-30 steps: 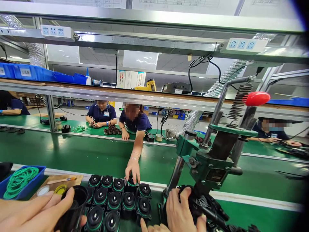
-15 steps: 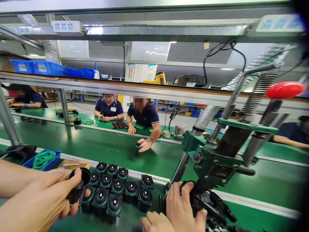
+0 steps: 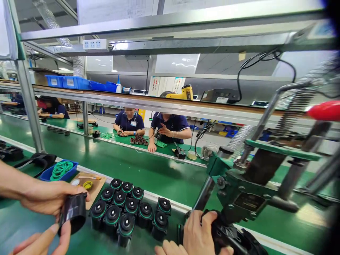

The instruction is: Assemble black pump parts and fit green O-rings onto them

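Note:
My right hand is at the foot of the green lever press, its fingers curled over a black plastic part. Low at the bottom edge, my left hand sits close beside it. Its fingers are bent and pressed together; anything inside is hidden, and the frame cuts it off. Several black motor-like units with green rings stand upright in rows to the left of my hands. Farther left, another person's hands tilt a black cylindrical housing, its open end facing down and right.
The lever press with its red knob rises on the right. A blue bin of green rings and a cardboard piece lie left. Beyond runs the green belt, with people opposite under a shelf.
The view has swung left and up. The neighbouring hands have turned the black housing downward. Across the belt, a person has drawn back an arm with a dark part. My hands remain at the press.

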### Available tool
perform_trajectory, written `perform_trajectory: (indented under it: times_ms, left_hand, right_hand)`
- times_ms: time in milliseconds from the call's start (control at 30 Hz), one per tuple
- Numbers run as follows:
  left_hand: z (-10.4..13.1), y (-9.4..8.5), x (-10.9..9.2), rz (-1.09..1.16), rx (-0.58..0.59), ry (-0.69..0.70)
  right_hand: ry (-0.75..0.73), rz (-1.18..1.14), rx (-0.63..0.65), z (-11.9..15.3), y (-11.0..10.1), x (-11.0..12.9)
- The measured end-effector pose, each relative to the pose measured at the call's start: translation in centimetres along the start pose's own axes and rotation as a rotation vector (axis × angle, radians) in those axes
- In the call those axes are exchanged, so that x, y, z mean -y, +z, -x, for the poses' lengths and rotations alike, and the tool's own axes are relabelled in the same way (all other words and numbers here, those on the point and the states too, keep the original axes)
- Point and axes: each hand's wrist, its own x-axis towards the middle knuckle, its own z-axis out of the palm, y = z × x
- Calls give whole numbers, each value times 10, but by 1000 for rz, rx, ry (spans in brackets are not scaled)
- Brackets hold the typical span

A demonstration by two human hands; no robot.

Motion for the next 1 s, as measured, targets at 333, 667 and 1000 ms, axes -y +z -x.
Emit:
perform_trajectory:
  times_ms: [333,667,1000]
  left_hand:
    - [-84,163,48,-170,-1,7]
    - [-79,169,67,-212,-154,177]
    - [-81,172,73,-217,-160,175]
  right_hand:
    - [-124,105,231,7,15,10]
    - [-7,163,317,11,11,0]
    - [-50,168,304,4,12,12]
